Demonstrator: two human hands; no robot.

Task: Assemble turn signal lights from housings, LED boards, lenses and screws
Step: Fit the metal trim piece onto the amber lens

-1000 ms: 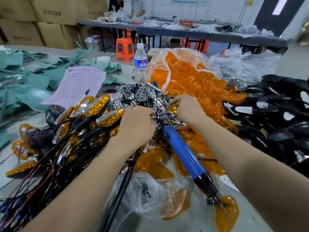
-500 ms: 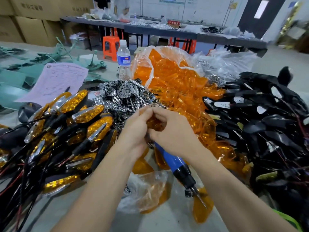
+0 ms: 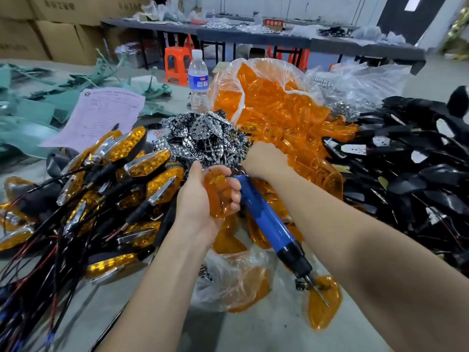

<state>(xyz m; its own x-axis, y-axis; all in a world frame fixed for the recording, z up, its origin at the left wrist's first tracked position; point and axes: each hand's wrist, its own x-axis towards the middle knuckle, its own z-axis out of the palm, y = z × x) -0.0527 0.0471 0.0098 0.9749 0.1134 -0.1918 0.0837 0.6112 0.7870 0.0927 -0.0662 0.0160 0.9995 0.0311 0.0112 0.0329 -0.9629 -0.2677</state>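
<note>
My left hand [image 3: 200, 207] grips a single orange lens [image 3: 215, 191], fingers curled over its edge. My right hand [image 3: 264, 161] reaches down at the edge of the pile of chrome LED boards [image 3: 200, 135]; its fingertips are hidden behind the hand. A blue electric screwdriver [image 3: 264, 217] lies between my forearms, its bit pointing toward me. Finished amber signal lights with wires [image 3: 132, 174] are heaped at the left. A clear bag of orange lenses [image 3: 274, 107] stands behind my right hand. Black housings [image 3: 406, 168] are piled at the right.
A water bottle [image 3: 198, 77] stands behind the chrome pile, and a pink sheet of paper [image 3: 101, 115] lies at the left. A crumpled plastic bag [image 3: 228, 278] and a loose lens [image 3: 322, 308] lie on the grey table near me. Cardboard boxes, benches and orange stools are farther back.
My hands, joined half a second ago, have parted. The left one now holds the orange lens alone. The right one has moved up and right to the chrome pile's edge.
</note>
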